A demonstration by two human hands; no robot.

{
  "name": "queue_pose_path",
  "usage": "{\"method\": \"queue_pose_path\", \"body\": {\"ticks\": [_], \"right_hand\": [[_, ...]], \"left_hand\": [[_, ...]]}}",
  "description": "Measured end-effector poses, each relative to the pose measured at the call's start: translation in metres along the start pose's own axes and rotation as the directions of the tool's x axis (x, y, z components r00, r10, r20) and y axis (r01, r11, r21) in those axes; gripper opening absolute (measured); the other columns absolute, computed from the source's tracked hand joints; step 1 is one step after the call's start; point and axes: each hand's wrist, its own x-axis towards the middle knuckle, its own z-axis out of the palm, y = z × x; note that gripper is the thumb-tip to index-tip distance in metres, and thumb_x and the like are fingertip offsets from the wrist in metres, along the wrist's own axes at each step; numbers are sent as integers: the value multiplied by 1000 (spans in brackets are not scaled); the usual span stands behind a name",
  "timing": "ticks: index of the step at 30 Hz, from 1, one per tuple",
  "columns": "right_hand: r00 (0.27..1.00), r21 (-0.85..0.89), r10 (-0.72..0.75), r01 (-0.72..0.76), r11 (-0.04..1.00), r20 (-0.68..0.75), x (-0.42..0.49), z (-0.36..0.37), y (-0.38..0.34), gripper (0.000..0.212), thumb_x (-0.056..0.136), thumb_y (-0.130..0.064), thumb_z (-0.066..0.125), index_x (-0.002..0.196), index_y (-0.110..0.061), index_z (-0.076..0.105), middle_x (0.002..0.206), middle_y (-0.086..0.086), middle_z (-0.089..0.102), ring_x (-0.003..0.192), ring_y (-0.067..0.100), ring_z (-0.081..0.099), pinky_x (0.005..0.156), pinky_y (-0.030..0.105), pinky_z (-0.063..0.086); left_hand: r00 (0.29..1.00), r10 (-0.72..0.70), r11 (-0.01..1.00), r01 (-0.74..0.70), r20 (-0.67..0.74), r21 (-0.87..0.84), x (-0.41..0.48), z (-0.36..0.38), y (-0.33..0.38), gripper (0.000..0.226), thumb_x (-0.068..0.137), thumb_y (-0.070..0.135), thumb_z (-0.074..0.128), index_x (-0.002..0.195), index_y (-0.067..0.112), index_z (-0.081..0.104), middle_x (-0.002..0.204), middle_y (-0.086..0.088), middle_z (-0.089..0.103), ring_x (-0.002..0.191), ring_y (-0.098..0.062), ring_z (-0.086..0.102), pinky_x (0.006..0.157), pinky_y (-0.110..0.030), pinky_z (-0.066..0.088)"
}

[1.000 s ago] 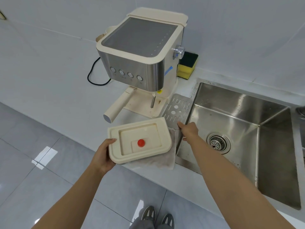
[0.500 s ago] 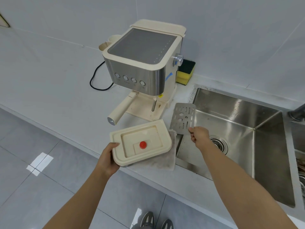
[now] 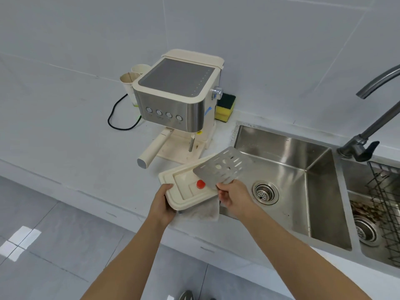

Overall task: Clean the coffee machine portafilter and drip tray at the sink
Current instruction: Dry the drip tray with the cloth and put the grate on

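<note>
My left hand (image 3: 162, 205) grips the near left corner of the cream drip tray (image 3: 183, 189), which has a red float (image 3: 200, 184) in its middle. My right hand (image 3: 232, 194) pinches the near edge of the perforated metal grate (image 3: 223, 167) and holds it tilted over the tray's right side. The cream and steel coffee machine (image 3: 176, 98) stands behind on the white counter. Its portafilter handle (image 3: 152, 151) sticks out to the front left. The steel sink (image 3: 287, 178) lies just right of my hands.
A stained cloth (image 3: 203, 210) lies under the tray at the counter edge. A yellow-green sponge (image 3: 225, 107) leans behind the machine, with paper cups (image 3: 129, 83) and a black cord (image 3: 118, 114) to its left. A grey faucet (image 3: 372, 118) and wire rack (image 3: 387, 204) stand right.
My right hand lifted the metal grate off the counter by the sink and swung it left over the drip tray. The view shifted right, showing the faucet and second basin.
</note>
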Motion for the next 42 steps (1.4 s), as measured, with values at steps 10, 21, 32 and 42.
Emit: {"method": "queue_pose_path", "body": {"ticks": [10,21,32,42], "right_hand": [[996,-36,-56,53,998,-75,-39,36,30,19,84,5,58,98,-5,48,75,8,56,55,16,54,41,17,51],[996,140,-57,67,988,-74,-50,43,33,22,83,6,59,101,-5,52,76,8,61,61,18,62,46,19,54],[994,71,-72,77,994,-79,-53,46,30,27,83,6,60,107,-2,52,77,10,61,59,18,61,47,20,55],[997,-419,-70,83,904,45,-50,31,16,27,80,-10,70,101,6,62,63,11,59,43,13,59,41,17,50]], "left_hand": [[1000,3,998,-4,20,62,-7,26,-9,42,91,45,47,119,16,59,111,-11,67,102,-30,62,91,-45,49],[998,-40,999,39,47,24,-8,37,-7,47,88,54,44,113,18,60,105,-10,67,94,-26,64,76,-36,52],[997,-12,999,8,79,50,-5,46,-8,63,77,60,51,121,15,59,116,-13,65,107,-31,62,90,-41,52],[999,-21,999,19,36,50,-7,42,-2,36,86,20,57,119,7,57,101,-11,67,85,-24,65,69,-33,54]]}}
